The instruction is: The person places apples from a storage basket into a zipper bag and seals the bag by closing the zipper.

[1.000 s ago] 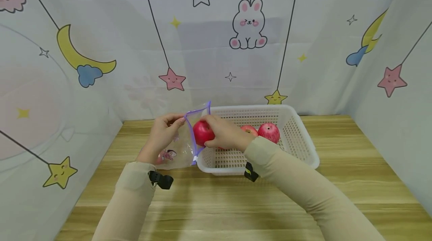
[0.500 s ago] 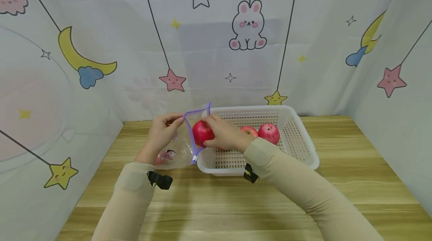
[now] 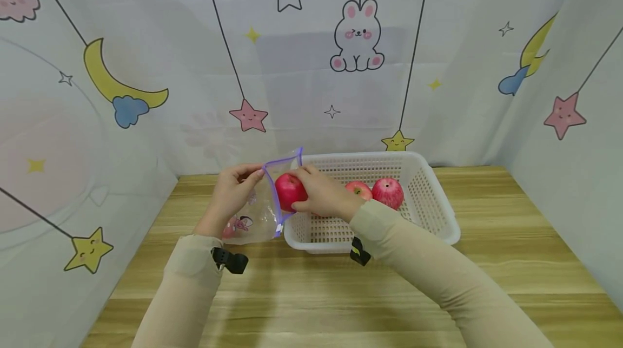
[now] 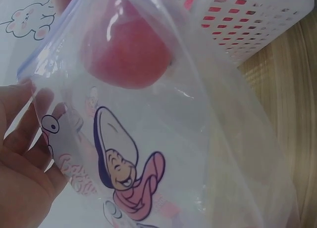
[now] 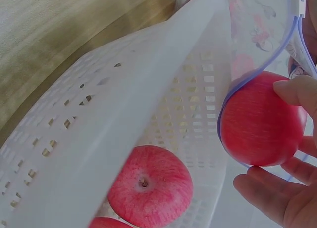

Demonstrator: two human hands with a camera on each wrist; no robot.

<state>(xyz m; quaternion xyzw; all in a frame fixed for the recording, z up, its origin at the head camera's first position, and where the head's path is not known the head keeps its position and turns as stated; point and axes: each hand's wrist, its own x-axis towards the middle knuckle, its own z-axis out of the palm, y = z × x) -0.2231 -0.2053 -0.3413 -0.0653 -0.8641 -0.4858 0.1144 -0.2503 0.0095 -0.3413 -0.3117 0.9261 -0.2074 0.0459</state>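
Two hands share one job: the left hand [image 3: 234, 191] pinches the purple-edged upper rim of a transparent bag [image 3: 263, 218] between thumb and fingers, while the right hand [image 3: 325, 190] holds a red apple [image 3: 290, 192], thumb and fingers spread around it. Apple sits at the bag's mouth, partly within the rim, at the left end of a white basket [image 3: 321, 248]. At least two other apples lie in the basket, one deep red [image 3: 388, 193], one paler [image 3: 358, 189]. Step in hand, as judged: loading this apple into the bag. Next move probably calls for pushing it past the rim, then loosening the right fingers, with the left pinch keeping the mouth apart; slack plastic could snag on fruit or knuckles.
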